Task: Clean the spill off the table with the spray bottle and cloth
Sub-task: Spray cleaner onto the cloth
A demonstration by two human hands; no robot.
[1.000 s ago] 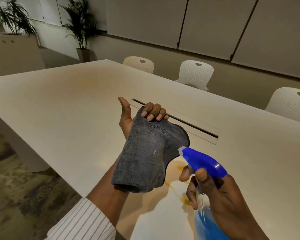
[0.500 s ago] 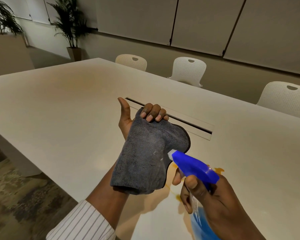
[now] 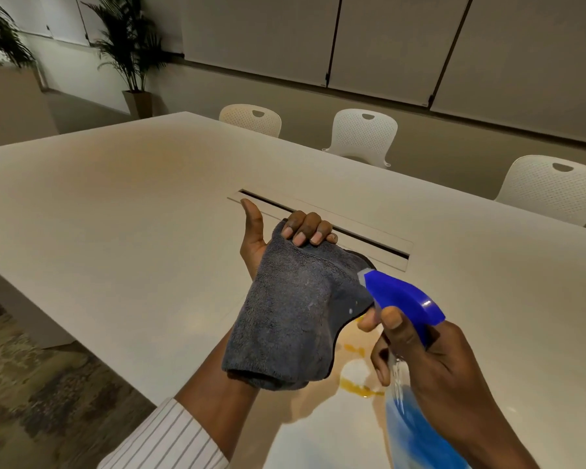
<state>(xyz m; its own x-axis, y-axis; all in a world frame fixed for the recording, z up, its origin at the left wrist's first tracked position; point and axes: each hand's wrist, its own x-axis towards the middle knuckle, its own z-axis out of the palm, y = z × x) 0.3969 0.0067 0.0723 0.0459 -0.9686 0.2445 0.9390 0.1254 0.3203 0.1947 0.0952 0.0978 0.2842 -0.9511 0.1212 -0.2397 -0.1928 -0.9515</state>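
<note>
Holding our left hand [image 3: 268, 238] up off the big cream rectangular table [image 3: 115, 214], palm toward us, thumb sticking up free. Its fingers [image 3: 307, 228] are curled over the top edge of a dark grey fluffy microfibre cloth [image 3: 291, 316], pinning it against the palm. Cloth drapes down over the wrist, lower hem hanging just above our white pinstriped sleeve [image 3: 170, 438].

Just right of the cloth: translucent spray bottle with a blue trigger head and blue liquid [image 3: 403, 302]. Our right hand [image 3: 444, 367] is wrapped round its neck, thumb up against the head, index finger forward under the head where the trigger would be. Cannot tell whether the trigger is squeezed. Nozzle tip sits right at the cloth's right edge, pointing into it. We can't tell if they touch.

Orange liquid spill [image 3: 359, 387] lies on the table below and between both hands, partly hidden by the right hand and bottle.

Beyond the left hand's fingers: long dark cable slot in the tabletop [image 3: 369, 238]. Past that, far side, three white perforated plastic chairs [image 3: 362, 133].
</note>
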